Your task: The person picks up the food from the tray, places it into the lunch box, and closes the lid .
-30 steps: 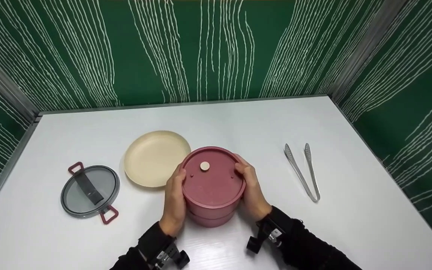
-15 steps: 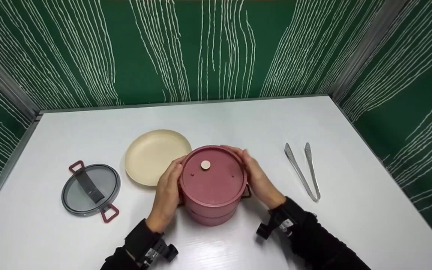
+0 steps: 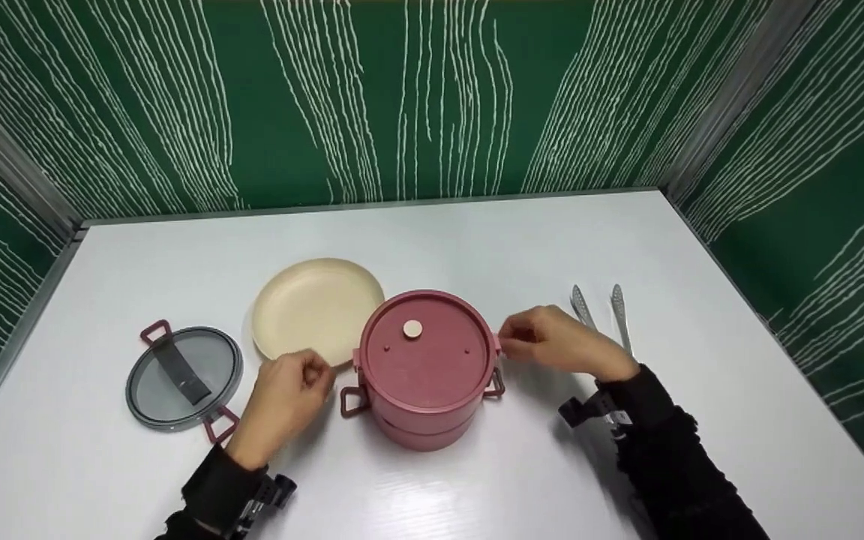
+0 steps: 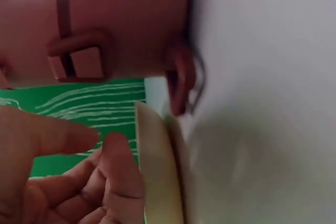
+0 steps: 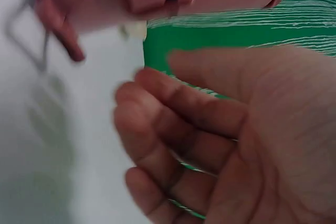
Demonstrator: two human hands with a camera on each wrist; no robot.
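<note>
A dusty-red two-tier pot (image 3: pixel 424 429) stands upright on the table, its red lid (image 3: pixel 432 379) on top with a small cream knob (image 3: pixel 412 330). Loop handles stick out low on both sides; clip-like latches (image 4: pixel 86 62) sit higher up. To the pot's left hovers my left hand (image 3: pixel 286 397), thumb and fingers loosely bent, holding nothing. A gap separates its fingertips from the pot in the left wrist view. My right hand (image 3: pixel 559 341) is at the pot's upper right side, its relaxed fingers (image 5: pixel 157 114) apart from the thumb, with nothing in them.
A cream plate (image 3: pixel 312 307) lies behind the pot, partly hidden by it. Farther left is a round grey lid (image 3: pixel 214 367) with red loop handles. Metal tongs (image 3: pixel 619 307) lie at the right, partly covered by my right hand. Green walls bound the white table (image 3: pixel 492 240).
Both hands have let go of the pot's sides and moved outward, left and right. The pot's handles and latches now show, and the pot stays in place.
</note>
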